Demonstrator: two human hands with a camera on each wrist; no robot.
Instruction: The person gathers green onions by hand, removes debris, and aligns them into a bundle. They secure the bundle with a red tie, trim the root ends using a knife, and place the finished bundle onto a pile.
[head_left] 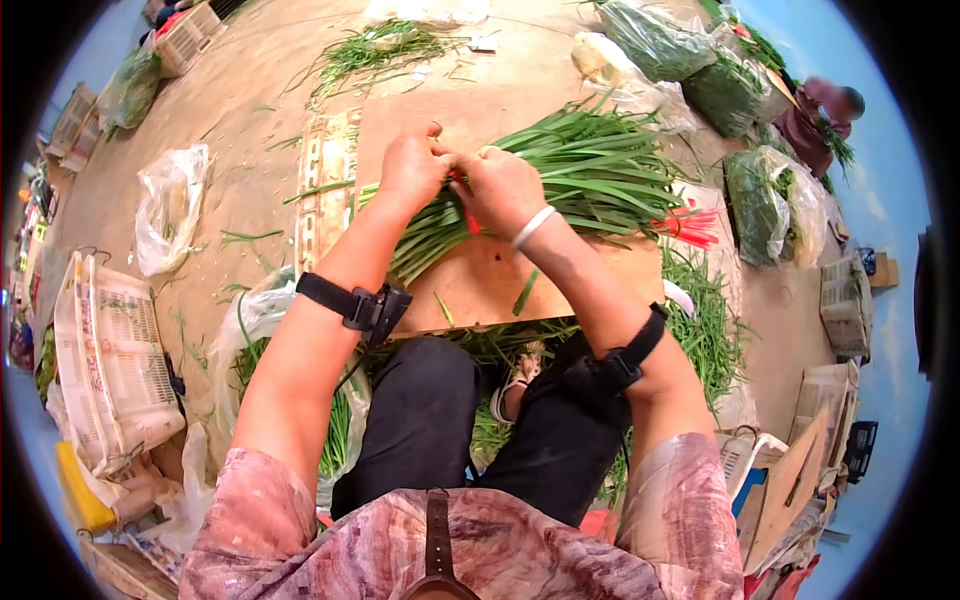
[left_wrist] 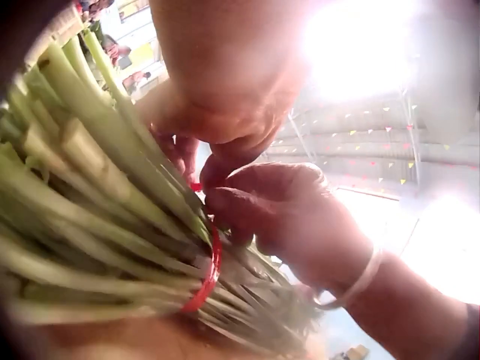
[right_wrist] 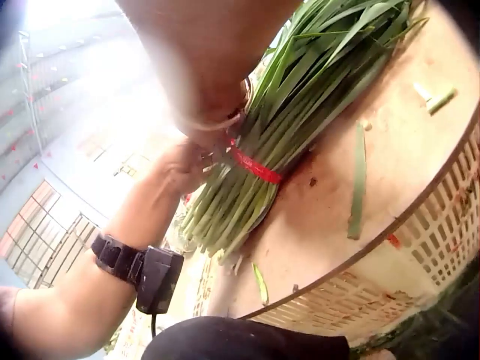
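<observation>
A thick bunch of garlic chives [head_left: 590, 165] lies across the wooden board [head_left: 590, 275], its cut stem ends toward the left and its leaves toward the right. A red tie [right_wrist: 257, 166] runs round the stems, also plain in the left wrist view as a red band [left_wrist: 212, 274]. On top of the bunch my left hand [head_left: 415, 172] and right hand [head_left: 505, 190] meet, fingertips together. Both pinch the tie's ends there, where a bit of red shows between the fingers. The fingers largely hide the ends themselves.
Spare red ties [head_left: 690, 228] lie at the board's right edge. A slatted plastic crate [right_wrist: 420, 259] stands under the board. Loose chives [head_left: 385, 50] lie on the floor ahead; a white crate [head_left: 115, 360] stands left. Bagged greens [head_left: 655, 40] and another person [head_left: 815, 120] are at the far right.
</observation>
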